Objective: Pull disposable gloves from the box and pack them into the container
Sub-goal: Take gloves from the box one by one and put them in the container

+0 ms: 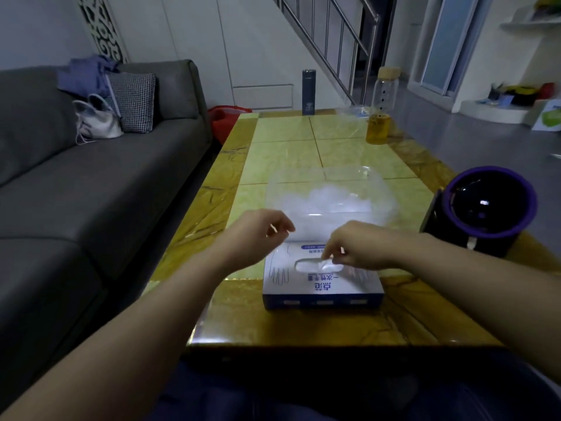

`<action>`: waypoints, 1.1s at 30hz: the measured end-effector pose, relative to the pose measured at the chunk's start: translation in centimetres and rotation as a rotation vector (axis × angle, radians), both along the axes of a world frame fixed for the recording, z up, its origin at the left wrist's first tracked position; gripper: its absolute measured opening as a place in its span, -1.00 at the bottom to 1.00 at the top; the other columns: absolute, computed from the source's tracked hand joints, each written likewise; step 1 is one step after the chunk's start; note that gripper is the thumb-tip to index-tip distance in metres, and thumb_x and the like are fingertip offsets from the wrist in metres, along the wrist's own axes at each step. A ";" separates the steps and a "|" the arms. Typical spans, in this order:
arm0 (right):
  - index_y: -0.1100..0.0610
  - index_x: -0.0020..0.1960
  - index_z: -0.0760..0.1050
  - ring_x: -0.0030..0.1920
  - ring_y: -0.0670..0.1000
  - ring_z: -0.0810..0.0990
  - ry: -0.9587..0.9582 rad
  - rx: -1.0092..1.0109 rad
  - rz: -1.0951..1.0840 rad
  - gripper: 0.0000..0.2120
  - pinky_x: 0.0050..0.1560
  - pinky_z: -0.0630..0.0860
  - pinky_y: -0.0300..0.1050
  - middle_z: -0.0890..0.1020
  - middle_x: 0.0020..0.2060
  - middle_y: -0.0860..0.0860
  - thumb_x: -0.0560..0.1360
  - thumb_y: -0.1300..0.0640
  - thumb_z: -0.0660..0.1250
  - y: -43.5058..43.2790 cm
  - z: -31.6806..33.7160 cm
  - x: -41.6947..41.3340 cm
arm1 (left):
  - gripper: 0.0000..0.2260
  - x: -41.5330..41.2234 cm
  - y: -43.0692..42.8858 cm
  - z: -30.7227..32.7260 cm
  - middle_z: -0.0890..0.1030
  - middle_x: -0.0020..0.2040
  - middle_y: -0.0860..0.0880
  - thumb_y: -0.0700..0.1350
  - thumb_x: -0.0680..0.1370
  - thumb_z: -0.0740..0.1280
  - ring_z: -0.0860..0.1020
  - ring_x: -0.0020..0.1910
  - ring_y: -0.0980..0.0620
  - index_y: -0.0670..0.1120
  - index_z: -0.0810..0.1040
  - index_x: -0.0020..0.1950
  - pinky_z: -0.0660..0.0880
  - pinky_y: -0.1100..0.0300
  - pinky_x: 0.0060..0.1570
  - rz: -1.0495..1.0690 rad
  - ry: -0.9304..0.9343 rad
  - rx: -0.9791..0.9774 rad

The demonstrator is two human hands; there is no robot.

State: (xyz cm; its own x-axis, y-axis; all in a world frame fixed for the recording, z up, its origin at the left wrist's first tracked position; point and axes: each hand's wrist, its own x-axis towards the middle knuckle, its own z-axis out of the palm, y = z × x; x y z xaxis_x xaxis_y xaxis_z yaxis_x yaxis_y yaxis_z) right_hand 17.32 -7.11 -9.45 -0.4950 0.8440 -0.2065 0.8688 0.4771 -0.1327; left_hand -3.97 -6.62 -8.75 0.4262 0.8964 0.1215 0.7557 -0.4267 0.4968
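A blue-and-white glove box lies flat on the table near its front edge, slot facing up. My right hand pinches a white glove that pokes out of the slot. My left hand hovers just left of the box's far end, fingers curled, pinching a thin translucent glove sheet that hangs down to the box. Right behind the box stands a clear plastic container with a heap of crumpled white gloves inside.
A black round object with a purple rim stands close to the right of the container. At the far end of the yellow tiled table are a yellow jar, a clear bottle and a dark flask. A grey sofa runs along the left.
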 end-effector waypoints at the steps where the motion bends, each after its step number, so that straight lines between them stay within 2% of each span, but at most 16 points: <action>1: 0.00 0.26 0.54 -0.01 -0.07 0.54 -0.055 -0.016 -0.007 -0.70 -0.10 0.38 -0.24 0.61 0.11 -0.02 0.56 0.19 0.26 0.0 -1.1 -0.2 | -0.84 0.2 -0.3 -0.8 0.58 0.02 0.14 -0.11 0.58 0.29 0.55 0.03 0.14 0.06 0.56 0.13 0.48 0.32 -0.03 -0.035 0.094 -0.050; 2: -0.02 0.29 0.52 0.05 -0.02 0.54 -0.090 -0.018 -0.016 -0.67 -0.08 0.38 -0.18 0.58 0.14 -0.02 0.57 0.21 0.24 0.2 -2.0 -0.2 | -0.78 0.5 -0.5 -1.6 0.56 0.15 0.08 -0.09 0.57 0.31 0.52 0.13 0.10 0.05 0.54 0.21 0.46 0.26 0.09 -0.066 0.193 -0.093; 4: -0.07 0.30 0.49 0.09 0.03 0.51 -0.114 0.016 -0.012 -0.67 -0.10 0.34 -0.14 0.52 0.09 -0.01 0.58 0.16 0.23 0.6 -3.1 -0.3 | -0.58 0.9 -0.8 -3.0 0.38 0.41 0.01 -0.03 0.54 0.35 0.38 0.34 0.02 0.03 0.41 0.39 0.32 0.14 0.30 -0.089 0.349 -0.179; 6: -0.11 0.26 0.51 0.00 0.03 0.49 -0.098 0.053 -0.006 -0.71 -0.14 0.30 -0.16 0.43 -0.03 -0.05 0.57 0.09 0.25 0.9 -3.9 -0.4 | -0.48 1.1 -1.0 -4.0 0.24 0.50 0.00 0.00 0.53 0.35 0.27 0.43 -0.02 0.04 0.31 0.47 0.23 0.10 0.37 -0.088 0.378 -0.252; 10: -0.07 0.12 0.60 -0.12 0.04 0.46 -0.022 0.109 -0.035 -0.81 -0.31 0.21 -0.20 0.36 -0.23 -0.16 0.53 0.07 0.31 1.4 -5.5 -1.0 | -0.48 1.1 -0.8 -4.6 0.20 0.52 -0.01 0.01 0.55 0.33 0.25 0.45 -0.02 0.01 0.29 0.49 0.21 0.12 0.37 -0.086 0.348 -0.281; 11: -0.05 0.08 0.61 -0.14 0.03 0.45 -0.012 0.129 -0.040 -0.84 -0.31 0.20 -0.21 0.38 -0.23 -0.15 0.53 0.08 0.33 1.4 -5.7 -1.2 | -0.48 1.0 -0.7 -4.7 0.19 0.53 -0.01 0.02 0.55 0.33 0.24 0.46 -0.02 0.01 0.29 0.49 0.20 0.10 0.38 -0.084 0.352 -0.284; 14: 0.01 -0.05 0.62 -0.07 0.05 0.52 0.005 0.156 -0.076 -0.91 -0.20 0.26 -0.19 0.53 -0.07 -0.06 0.49 0.13 0.35 1.6 -6.0 -1.2 | -0.47 1.1 -0.5 -4.8 0.17 0.53 0.00 0.04 0.55 0.33 0.23 0.46 -0.03 0.03 0.29 0.49 0.22 0.09 0.37 -0.090 0.368 -0.292; 16: 0.06 -0.10 0.58 -0.09 0.07 0.52 0.008 0.138 -0.082 -0.93 -0.21 0.28 -0.16 0.56 -0.06 -0.02 0.48 0.17 0.32 1.5 -5.8 -1.2 | -0.47 1.1 -0.3 -4.8 0.17 0.53 0.01 0.05 0.54 0.33 0.23 0.46 -0.03 0.04 0.28 0.49 0.23 0.09 0.37 -0.089 0.368 -0.300; 22: 0.09 0.00 0.53 -0.04 0.10 0.49 -0.149 0.166 0.067 -0.86 -0.21 0.28 -0.11 0.47 0.02 0.00 0.50 0.24 0.23 0.9 -4.2 -1.1 | -0.44 1.2 -0.4 -4.4 0.20 0.52 0.01 0.05 0.53 0.35 0.26 0.44 -0.04 0.03 0.27 0.49 0.28 0.07 0.34 -0.085 0.359 -0.291; 25: 0.01 -0.07 0.48 -0.18 -0.01 0.47 -0.125 0.138 0.102 -0.97 -0.28 0.24 -0.14 0.42 -0.16 -0.07 0.53 0.11 0.27 0.9 -3.7 -1.1 | -0.42 1.2 -0.5 -4.3 0.21 0.51 0.01 0.04 0.53 0.36 0.27 0.43 -0.03 0.01 0.25 0.50 0.29 0.10 0.33 -0.092 0.358 -0.278; 27: -0.03 -0.15 0.40 -0.28 -0.08 0.40 -0.108 0.075 0.117 -0.89 -0.34 0.20 -0.19 0.38 -0.26 -0.10 0.54 0.00 0.26 1.1 -4.0 -1.3 | -0.42 1.2 -0.5 -4.3 0.21 0.51 0.00 0.03 0.53 0.36 0.27 0.43 -0.03 -0.01 0.24 0.50 0.27 0.11 0.33 -0.105 0.368 -0.264; 29: -0.01 -0.15 0.41 -0.25 -0.03 0.40 -0.131 0.096 0.134 -0.88 -0.34 0.21 -0.18 0.41 -0.27 -0.07 0.50 -0.01 0.29 1.4 -4.4 -1.6 | -0.42 1.2 -0.5 -4.2 0.21 0.51 -0.01 0.02 0.53 0.36 0.27 0.43 -0.03 -0.02 0.24 0.50 0.27 0.11 0.34 -0.104 0.368 -0.262; 31: -0.03 -0.18 0.48 -0.20 0.02 0.42 -0.123 0.120 0.090 -0.92 -0.33 0.22 -0.14 0.43 -0.23 -0.07 0.50 0.06 0.31 1.7 -4.8 -2.1 | -0.42 1.2 -0.5 -4.2 0.21 0.51 -0.01 0.01 0.53 0.35 0.27 0.43 -0.03 -0.02 0.24 0.50 0.28 0.12 0.33 -0.101 0.366 -0.266; 33: 0.03 -0.07 0.60 -0.15 0.06 0.45 -0.173 0.176 0.117 -0.91 -0.28 0.24 -0.14 0.44 -0.12 -0.04 0.49 0.15 0.31 1.5 -4.8 -2.5 | -0.42 1.3 -0.6 -4.1 0.21 0.51 -0.01 0.02 0.54 0.35 0.27 0.43 -0.04 -0.02 0.24 0.50 0.28 0.12 0.32 -0.104 0.368 -0.268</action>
